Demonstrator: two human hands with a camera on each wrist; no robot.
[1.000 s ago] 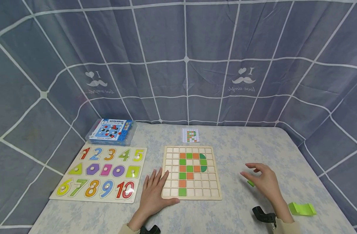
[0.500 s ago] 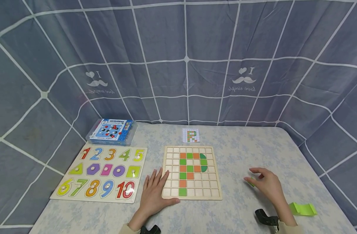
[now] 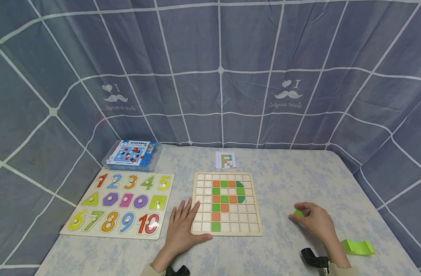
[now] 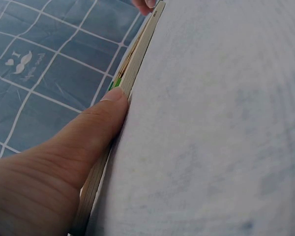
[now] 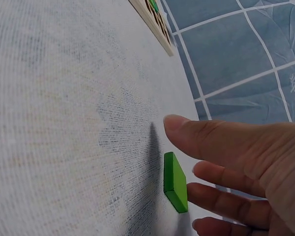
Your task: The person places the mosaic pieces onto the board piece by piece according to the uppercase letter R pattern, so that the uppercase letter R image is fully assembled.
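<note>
On the table lies a wooden grid board [image 3: 245, 218] with green and orange tiles set in part of its cells. My left hand [image 3: 180, 226] is spread at its lower left corner, fingers over the left side and thumb [image 4: 101, 115] against the front edge. Right of the board, my right hand [image 3: 315, 220] pinches a small green tile [image 5: 174, 184] between thumb and fingers, low over the table; whether the tile still touches the cloth is unclear. Behind the board stands a small pattern card [image 3: 225, 160] with a green and orange R-like figure.
A number and shape puzzle board [image 3: 118, 205] lies at the left, with a clear plastic box with a blue label [image 3: 132, 155] behind it. A lime-green curved piece [image 3: 358, 247] sits by my right wrist. A grey gridded curtain [image 3: 245, 92] surrounds the table.
My right hand has moved slightly right and nearer to me, its fingers closing around the green tile. The tile now shows more of its face. My left hand stays in place.
</note>
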